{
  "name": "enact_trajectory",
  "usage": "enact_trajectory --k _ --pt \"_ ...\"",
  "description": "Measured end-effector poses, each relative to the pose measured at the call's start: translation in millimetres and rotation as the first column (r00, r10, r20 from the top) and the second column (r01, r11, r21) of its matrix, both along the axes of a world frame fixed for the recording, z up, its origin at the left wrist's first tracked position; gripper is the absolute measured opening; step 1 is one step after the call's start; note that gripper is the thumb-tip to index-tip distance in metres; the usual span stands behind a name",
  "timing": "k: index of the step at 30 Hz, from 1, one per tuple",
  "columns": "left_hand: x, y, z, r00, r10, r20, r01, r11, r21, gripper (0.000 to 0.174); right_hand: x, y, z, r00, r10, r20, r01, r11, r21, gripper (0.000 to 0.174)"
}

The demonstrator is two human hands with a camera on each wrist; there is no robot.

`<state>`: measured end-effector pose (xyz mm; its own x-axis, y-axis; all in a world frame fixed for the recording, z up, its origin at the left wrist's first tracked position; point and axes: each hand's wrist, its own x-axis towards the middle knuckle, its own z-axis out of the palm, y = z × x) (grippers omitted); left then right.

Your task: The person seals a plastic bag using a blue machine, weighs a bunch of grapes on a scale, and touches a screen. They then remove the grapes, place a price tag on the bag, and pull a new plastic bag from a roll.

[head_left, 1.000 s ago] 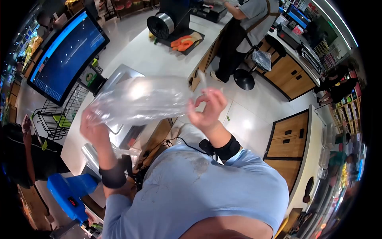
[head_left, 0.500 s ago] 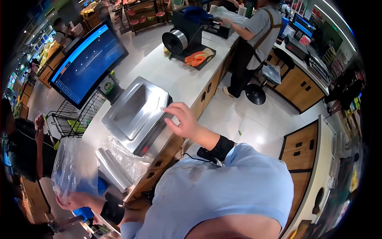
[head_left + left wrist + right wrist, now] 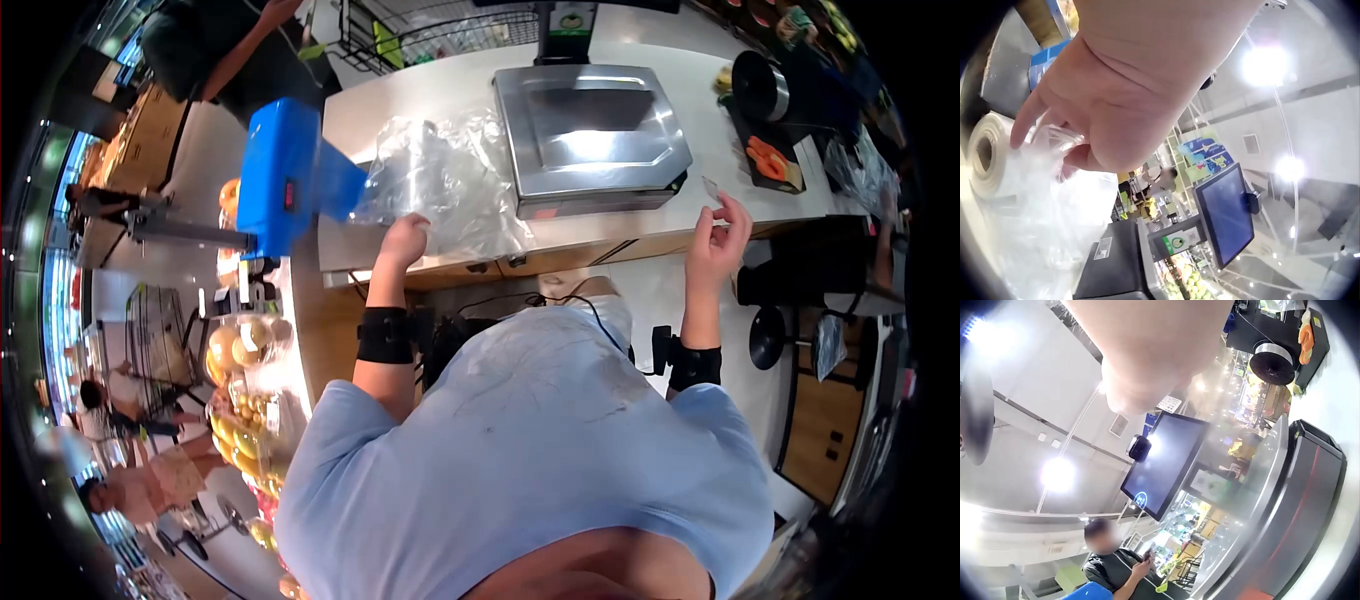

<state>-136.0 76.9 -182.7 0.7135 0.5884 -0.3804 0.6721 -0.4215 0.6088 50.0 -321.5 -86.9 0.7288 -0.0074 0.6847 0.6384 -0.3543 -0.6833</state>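
My left hand (image 3: 405,240) is at the front edge of the counter, beside the spread clear plastic film. In the left wrist view its thumb and fingers pinch a gathered fold of the plastic bag (image 3: 1060,140), next to a roll of clear bags (image 3: 988,156). Loose film (image 3: 450,190) lies crumpled left of the steel-topped scale (image 3: 590,130). To the right of the scale, my right hand (image 3: 718,240) is raised near the counter edge, fingers loosely bent. A small translucent scrap (image 3: 710,187) shows just beyond its fingertips. The right wrist view hides those fingers behind the wrist.
A blue machine (image 3: 280,180) on an arm stands left of the counter. Behind the scale is a screen (image 3: 1166,462) on a post. At right are a spool (image 3: 760,87) and orange gloves (image 3: 767,158) on a black tray. A person (image 3: 1122,569) stands across the counter.
The view has swung left. A clear bag stretched between both hands earlier went left with the left hand, which is now down by the film. The right hand has moved away from the scale's edge.
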Motion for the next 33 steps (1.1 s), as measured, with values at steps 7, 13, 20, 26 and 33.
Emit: enact_trajectory --k 7,13,20,26,33 --pt "2 -21 72 0.866 -0.375 -0.331 0.342 0.927 -0.154 0.053 6 2 -3 0.999 -0.023 -0.046 0.022 0.999 -0.034 0.03" --pt "37 1 48 0.952 0.04 -0.304 0.058 0.949 0.309 0.069 16 -6 -12 0.998 -0.045 -0.037 0.043 0.998 -0.046 0.029" --pt "70 1 -53 0.993 0.115 0.016 -0.091 0.687 0.721 0.05 19 -16 -19 0.991 -0.093 -0.098 0.09 0.995 -0.036 0.027" --pt "93 -9 -9 0.757 -0.508 0.41 0.109 0.717 0.688 0.051 19 -32 -21 0.978 -0.179 -0.109 0.171 0.982 -0.079 0.027" --pt "117 -8 -35 0.797 -0.578 -0.177 0.529 0.523 0.668 0.104 19 -31 -20 0.978 -0.18 -0.104 0.171 0.981 -0.097 0.027"
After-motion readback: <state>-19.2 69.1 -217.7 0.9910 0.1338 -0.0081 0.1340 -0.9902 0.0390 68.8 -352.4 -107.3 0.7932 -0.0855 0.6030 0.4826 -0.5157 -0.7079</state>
